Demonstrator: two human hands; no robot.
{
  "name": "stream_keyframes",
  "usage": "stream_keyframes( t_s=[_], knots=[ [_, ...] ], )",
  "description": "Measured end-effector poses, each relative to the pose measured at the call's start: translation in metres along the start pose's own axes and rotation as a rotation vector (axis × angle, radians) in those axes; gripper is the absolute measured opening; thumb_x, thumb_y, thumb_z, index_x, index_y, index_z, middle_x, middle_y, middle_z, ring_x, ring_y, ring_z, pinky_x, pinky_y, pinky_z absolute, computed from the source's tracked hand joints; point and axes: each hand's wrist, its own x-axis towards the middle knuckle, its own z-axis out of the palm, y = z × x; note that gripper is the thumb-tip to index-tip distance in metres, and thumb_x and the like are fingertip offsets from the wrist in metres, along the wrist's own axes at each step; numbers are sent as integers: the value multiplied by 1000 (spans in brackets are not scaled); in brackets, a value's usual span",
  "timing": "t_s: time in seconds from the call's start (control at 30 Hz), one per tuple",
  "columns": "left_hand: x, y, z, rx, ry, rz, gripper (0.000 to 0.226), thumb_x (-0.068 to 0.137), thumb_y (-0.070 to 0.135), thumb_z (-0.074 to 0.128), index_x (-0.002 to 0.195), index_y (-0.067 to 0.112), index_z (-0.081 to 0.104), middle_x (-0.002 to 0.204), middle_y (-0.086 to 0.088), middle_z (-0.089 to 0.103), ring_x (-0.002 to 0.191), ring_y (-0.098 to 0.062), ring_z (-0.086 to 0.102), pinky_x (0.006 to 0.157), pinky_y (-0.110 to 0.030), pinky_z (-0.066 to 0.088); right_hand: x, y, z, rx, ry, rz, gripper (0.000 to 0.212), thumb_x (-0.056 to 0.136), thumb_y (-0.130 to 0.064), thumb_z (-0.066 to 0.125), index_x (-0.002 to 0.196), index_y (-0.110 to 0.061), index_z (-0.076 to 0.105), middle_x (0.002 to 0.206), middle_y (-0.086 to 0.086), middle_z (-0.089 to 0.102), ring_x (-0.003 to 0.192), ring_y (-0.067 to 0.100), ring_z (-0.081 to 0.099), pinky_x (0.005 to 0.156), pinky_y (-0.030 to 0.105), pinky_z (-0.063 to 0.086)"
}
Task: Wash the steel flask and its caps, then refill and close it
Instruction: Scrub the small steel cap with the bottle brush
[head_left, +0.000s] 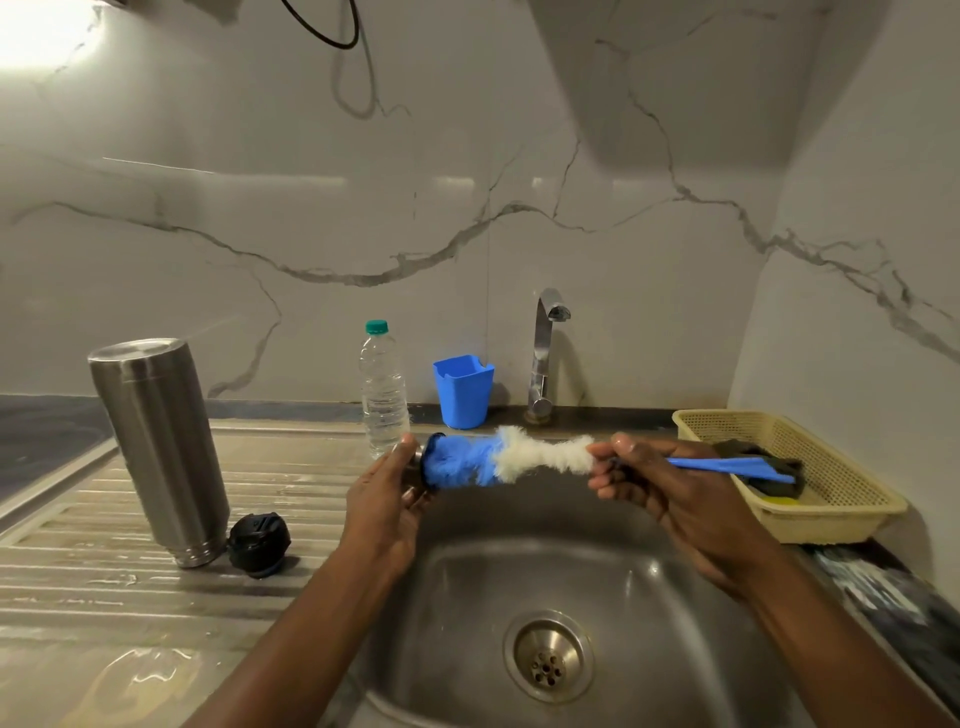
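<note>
The steel flask (161, 447) stands upside down on the ribbed drainboard at the left. A black inner cap (258, 543) lies beside its base. Over the sink, my left hand (387, 499) grips a steel cap (418, 467), mostly hidden behind the fingers. My right hand (670, 493) holds a bottle brush (498, 460) by its blue handle. The brush's blue and white bristles point left and their tip is pushed into the cap.
The steel sink (675, 623) with its drain (548, 657) lies below my hands. Behind it stand the tap (545, 353), a blue plastic cup (464, 389) and a clear water bottle (383, 389). A cream basket (831, 499) holding scrubbers sits right.
</note>
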Motion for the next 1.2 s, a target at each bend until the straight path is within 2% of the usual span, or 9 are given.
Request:
stream_keyframes(
  t_s=[0.23,0.37,0.47,0.53,0.63,0.77,0.97,1.07,1.2],
  knots=[
    [-2,-5,1,11,-14,-17,17,100,21,69,107,6,69,102,-15,75,94,-27,73,90,-41,58,-1,5,7,-113,-84,19,31,94,-23,62,110,-2,78,99,23,77,93,33,76,83,33,64],
    [0,-5,0,6,-22,-4,21,99,23,70,110,6,71,107,-17,75,98,-28,74,84,-39,60,0,-6,-3,-42,-65,6,30,93,-21,62,107,-1,79,98,25,76,90,33,75,81,33,64],
    [-4,-13,4,7,-39,-59,22,99,24,70,110,5,71,113,-21,76,108,-33,73,101,-48,57,-1,7,4,-141,-132,45,31,95,-24,61,111,-3,78,99,22,77,95,34,75,84,33,63],
    [-2,-9,2,-23,-11,-46,21,98,24,70,108,5,71,110,-20,75,111,-35,71,106,-50,55,0,9,2,-174,-144,54,30,97,-23,61,111,-4,79,100,22,77,96,35,75,86,35,63],
    [1,-3,-2,-57,3,-18,21,98,24,70,106,5,71,106,-18,74,111,-34,69,107,-50,52,3,2,-12,-148,-71,43,27,98,-21,62,105,-5,81,96,24,77,92,37,75,83,36,63],
    [-2,-13,2,-2,-50,-68,23,97,25,72,111,7,71,117,-22,75,115,-35,71,109,-51,53,2,11,-5,-257,-46,15,27,98,-24,62,106,-7,81,94,19,78,91,36,76,85,41,64],
    [3,-7,1,-52,14,-34,21,98,24,71,108,5,70,113,-21,73,110,-34,71,105,-50,55,-1,0,-10,-133,17,30,28,93,-22,64,100,-2,81,92,25,76,85,34,74,75,32,64],
    [3,-7,-1,-126,47,-44,23,99,21,71,111,2,69,108,-21,70,107,-35,69,101,-50,57,1,-16,-9,-109,54,-29,27,93,-21,63,96,-1,82,90,28,74,79,32,72,70,30,63],
    [7,-8,-2,-161,63,-49,26,98,20,72,115,1,69,114,-21,68,109,-33,69,96,-46,59,8,-38,-3,-106,159,-121,27,99,-18,61,91,-3,81,84,28,73,70,29,70,65,28,62]
  ],
)
